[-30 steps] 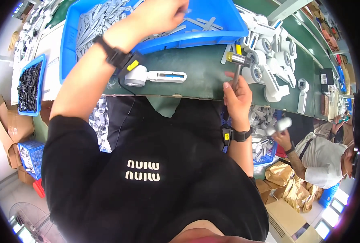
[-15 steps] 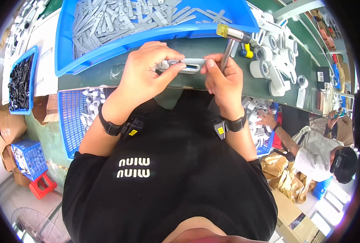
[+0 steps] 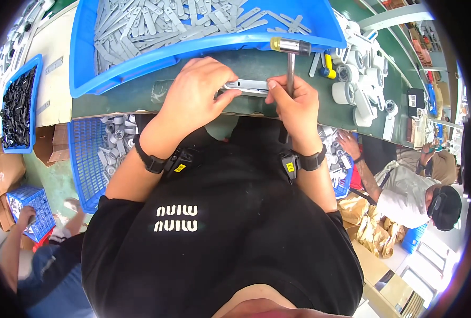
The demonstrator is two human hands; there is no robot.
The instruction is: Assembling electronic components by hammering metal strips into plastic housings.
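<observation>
Between my hands, just over the bench's near edge, is a long pale grey plastic handle piece (image 3: 252, 85) with a flat strip lying along its top. My left hand (image 3: 198, 90) pinches its left end between thumb and fingers. The right end is gripped by the thumb and fingertips of my right hand (image 3: 294, 103). That same hand also holds a small mallet (image 3: 291, 46), its metal handle running down through the palm. The mallet's head has one yellow face and one black face and points up, close to the tray rim. My fingers hide both ends of the piece.
A large blue tray (image 3: 193, 50) of grey strips lies ahead. White ring-ended parts (image 3: 354, 85) and a yellow-and-blue tool (image 3: 328, 66) sit right. A blue tray of black parts (image 3: 21, 103) stands left. Blue crates (image 3: 84, 164) sit below the bench. Other people (image 3: 405, 204) work on both sides.
The grey strip now lies closer along the piece, covering the slot seen earlier. The mallet has swung more upright, its head shifting left. Another person has come in at the lower left.
</observation>
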